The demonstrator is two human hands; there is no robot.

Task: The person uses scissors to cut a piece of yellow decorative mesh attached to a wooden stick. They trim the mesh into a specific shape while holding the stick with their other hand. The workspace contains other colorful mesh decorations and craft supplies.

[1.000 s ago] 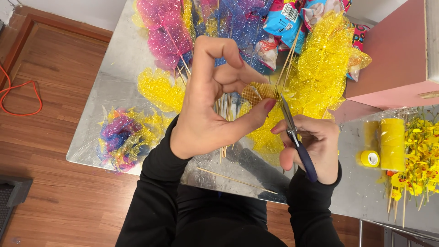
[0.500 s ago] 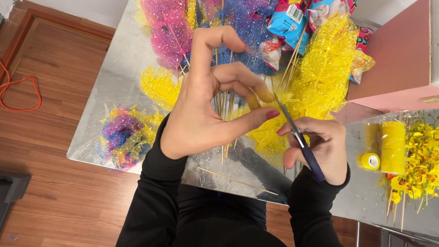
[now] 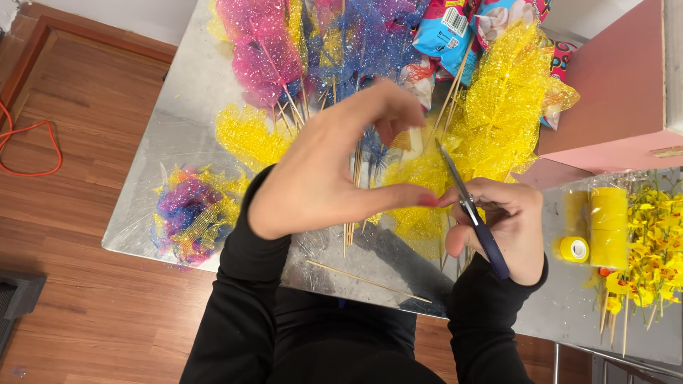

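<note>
Hands meet above the near edge of the bench (image 3: 178,107): the left hand (image 3: 320,178) curls loosely, fingers bent over a bundle of wooden sticks (image 3: 350,206), though whether it grips them I cannot tell. Just right of it, the right hand (image 3: 509,227) is closed on blue-handled scissors (image 3: 469,206), blades pointing toward the far edge, beside yellow mesh (image 3: 498,99). Rolls of yellow tape (image 3: 608,227) stand near the right edge

I see blue-handled scissors (image 3: 475,217), glittery yellow mesh (image 3: 498,107), pink mesh (image 3: 260,50), black sleeves (image 3: 242,306), and possibly red-painted nails.
</note>
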